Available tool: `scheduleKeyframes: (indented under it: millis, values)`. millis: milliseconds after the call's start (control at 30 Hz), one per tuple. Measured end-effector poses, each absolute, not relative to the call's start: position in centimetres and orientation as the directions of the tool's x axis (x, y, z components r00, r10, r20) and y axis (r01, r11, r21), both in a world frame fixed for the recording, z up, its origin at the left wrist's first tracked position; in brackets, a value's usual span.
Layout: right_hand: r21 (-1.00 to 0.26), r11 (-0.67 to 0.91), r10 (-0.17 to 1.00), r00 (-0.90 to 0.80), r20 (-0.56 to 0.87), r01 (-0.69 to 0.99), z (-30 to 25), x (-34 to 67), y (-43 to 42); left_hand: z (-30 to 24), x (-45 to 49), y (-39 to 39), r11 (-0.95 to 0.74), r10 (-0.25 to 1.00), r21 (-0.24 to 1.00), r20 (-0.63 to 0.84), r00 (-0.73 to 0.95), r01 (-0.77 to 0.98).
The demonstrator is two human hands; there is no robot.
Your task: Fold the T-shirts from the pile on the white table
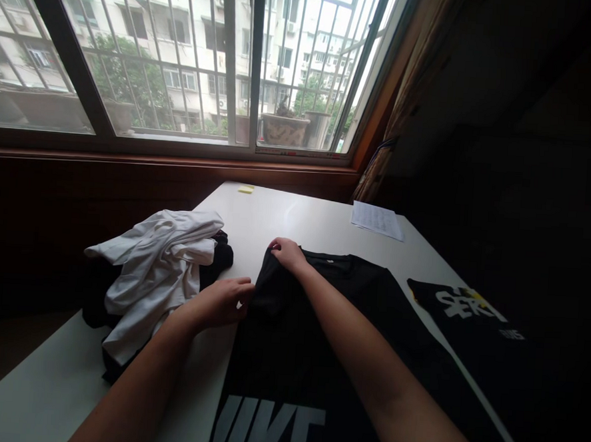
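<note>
The left hand point(224, 302) and right hand point(287, 254) each appear to have their grip pinched on the black T-shirt point(287, 354), spread on the bench point(296, 214) beside a white garment point(160, 256). Uneven tugging could skew its shoulder.

Single head-worn view, facing forward and down over the counter point(296, 214) from its near side; left hand point(225, 301) and right hand point(288, 254) close, mid-frame; window point(195, 61) beyond, upper left to centre.
</note>
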State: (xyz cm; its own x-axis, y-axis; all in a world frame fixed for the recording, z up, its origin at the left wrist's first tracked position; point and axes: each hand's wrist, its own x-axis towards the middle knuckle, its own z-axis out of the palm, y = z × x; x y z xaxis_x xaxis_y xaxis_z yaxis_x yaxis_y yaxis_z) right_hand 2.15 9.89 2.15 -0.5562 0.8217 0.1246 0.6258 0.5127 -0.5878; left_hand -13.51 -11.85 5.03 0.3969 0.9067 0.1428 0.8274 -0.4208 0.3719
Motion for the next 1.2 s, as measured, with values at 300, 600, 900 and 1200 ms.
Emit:
scheduleKeyframes:
  millis: [300, 600, 900, 1200]
  values:
    - [-0.461, 0.564, 0.819, -0.536, 0.205, 0.685, 1.5, 2.5, 9.1, 5.8, -13.2, -12.4, -0.422, 0.901, 0.4, 0.083, 0.426, 0.813]
    - [-0.397, 0.589, 0.805, -0.557, 0.207, 0.704, 1.7, 2.9, 9.7, 3.0, -12.8, -11.2, -0.505, 0.857, 0.285, 0.279, 0.434, 0.814]
    - [-0.353, 0.672, 0.739, -0.616, 0.272, 0.651, 2.2, 3.5, 9.5, 1.7, -12.8, -10.7, -0.521, 0.849, 0.269, 0.258, 0.461, 0.81]
    - [-0.217, 0.9, 0.435, -0.804, 0.405, 0.377, 1.2, 3.8, 5.8, 3.8, -12.3, -11.4, -0.508, 0.844, 0.26, 0.338, 0.416, 0.821]
